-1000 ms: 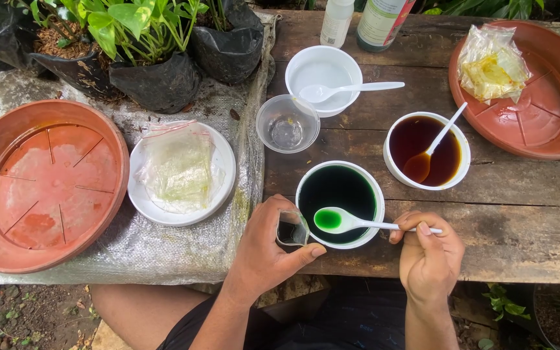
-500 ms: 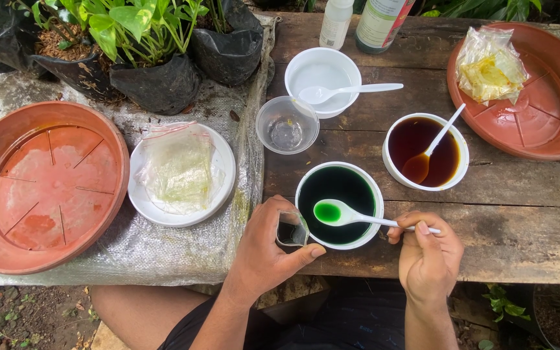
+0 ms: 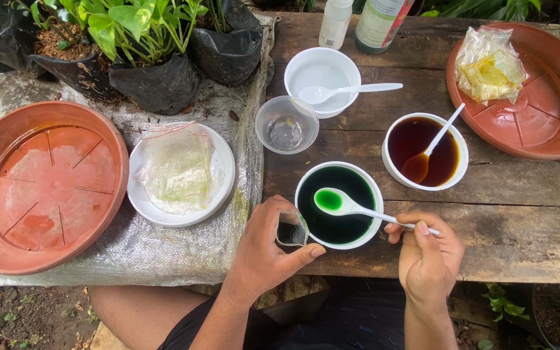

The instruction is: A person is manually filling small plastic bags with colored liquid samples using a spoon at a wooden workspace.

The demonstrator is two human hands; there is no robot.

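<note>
Here, seen from above, a person sits at the near edge of a weathered wooden bench (image 3: 500, 194). The right hand (image 3: 428, 254) pinches the handle of a white plastic spoon (image 3: 358, 206) between thumb and fingers, its bowl full of bright green liquid and held just over a white bowl of dark green liquid (image 3: 338, 205). The left hand (image 3: 268, 245) closes its fingers around a small clear container (image 3: 291, 229), held touching the left rim of that bowl. The step in hand looks like spooning green liquid from the bowl into the small container; the next move calls for carrying the level spoon leftward over the container's mouth and tipping it slowly, so nothing drips on the bench. Farther off stand a bowl of dark brown liquid (image 3: 426, 150) with its own spoon, an empty clear cup (image 3: 286, 124) and a white bowl (image 3: 322, 81). To the left, a white plate (image 3: 218, 188) carries a plastic bag, beside a terracotta saucer (image 3: 43, 185) and potted plants.
</note>
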